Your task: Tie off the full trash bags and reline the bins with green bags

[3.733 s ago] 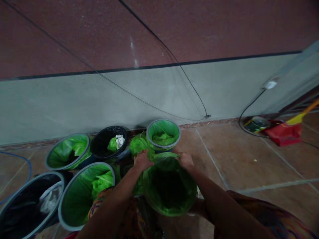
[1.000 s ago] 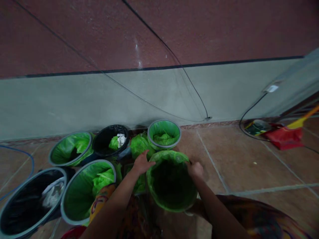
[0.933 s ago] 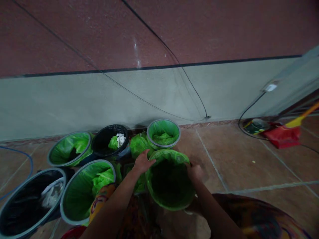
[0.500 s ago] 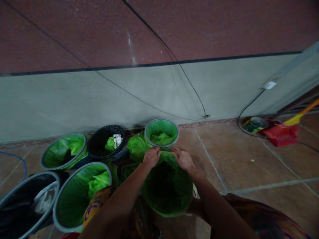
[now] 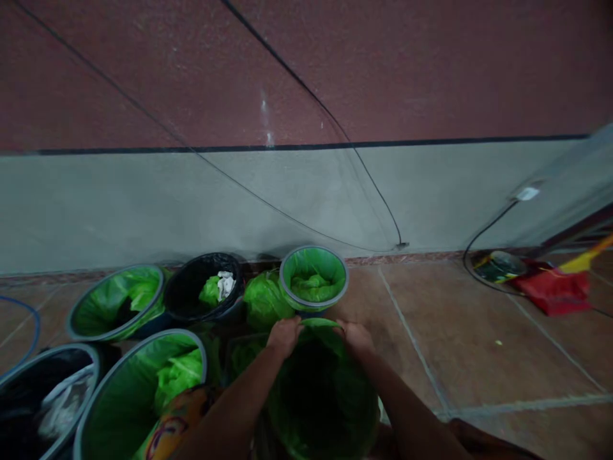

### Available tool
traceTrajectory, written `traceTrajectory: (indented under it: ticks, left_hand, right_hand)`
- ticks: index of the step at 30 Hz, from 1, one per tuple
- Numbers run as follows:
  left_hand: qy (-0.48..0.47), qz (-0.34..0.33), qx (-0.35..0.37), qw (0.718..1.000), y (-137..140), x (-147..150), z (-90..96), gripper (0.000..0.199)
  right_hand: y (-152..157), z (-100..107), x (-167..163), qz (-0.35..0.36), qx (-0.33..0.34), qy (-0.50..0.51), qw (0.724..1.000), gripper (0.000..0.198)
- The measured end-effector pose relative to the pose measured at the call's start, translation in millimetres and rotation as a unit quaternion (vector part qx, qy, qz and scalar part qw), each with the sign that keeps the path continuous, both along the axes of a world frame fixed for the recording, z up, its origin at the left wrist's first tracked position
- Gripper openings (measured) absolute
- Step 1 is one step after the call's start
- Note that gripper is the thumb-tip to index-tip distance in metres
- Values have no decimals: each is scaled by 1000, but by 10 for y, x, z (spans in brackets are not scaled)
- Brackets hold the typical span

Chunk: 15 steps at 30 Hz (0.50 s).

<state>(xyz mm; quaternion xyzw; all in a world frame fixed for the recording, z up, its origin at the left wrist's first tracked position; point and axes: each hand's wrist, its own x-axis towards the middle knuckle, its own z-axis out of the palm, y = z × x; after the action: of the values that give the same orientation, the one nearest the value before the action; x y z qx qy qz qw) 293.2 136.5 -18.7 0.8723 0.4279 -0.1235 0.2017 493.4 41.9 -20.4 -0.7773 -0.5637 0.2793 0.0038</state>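
In the head view, a green plastic bag (image 5: 320, 409) hangs wide open between my arms, its inside dark. It looks like the liner of a round bin, though my arms and the shadow hide most of any bin under it. My left hand (image 5: 284, 335) is closed on the far edge of the bag, at the left. At the right of that same edge, my right hand (image 5: 355, 336) grips it with bent fingers. Just beyond my hands stands a small grey-rimmed bin (image 5: 314, 250) lined with green plastic. A bunched green bag (image 5: 267, 299) lies beside it.
On the left stand more lined bins: a green-lined one (image 5: 115, 300), a black-lined one (image 5: 189, 303), a big green-lined one (image 5: 119, 396) and a black-lined one (image 5: 23, 390). A red dustpan (image 5: 555, 291) rests on the right. Cables (image 5: 287, 64) run along the wall (image 5: 143, 204).
The view has shifted up, so wall and bins sit lower. My hands still grip the bag's far edge, which now stands farther below the small bin in view.
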Motion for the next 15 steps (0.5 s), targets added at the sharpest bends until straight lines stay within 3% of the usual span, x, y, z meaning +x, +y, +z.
traceTrajectory:
  ticks: [8, 12, 15]
  left_hand:
    - [-1, 54, -30, 998, -48, -75, 62, 38]
    - [-21, 134, -47, 990, -76, -205, 276, 86]
    - [1, 197, -52, 979, -161, -336, 436, 84]
  right_hand:
    - [-54, -7, 37, -14, -22, -11, 1000, 44]
    - [-19, 162, 26, 2, 46, -3, 999, 66]
    - [137, 322, -128, 59, 101, 15, 993, 61]
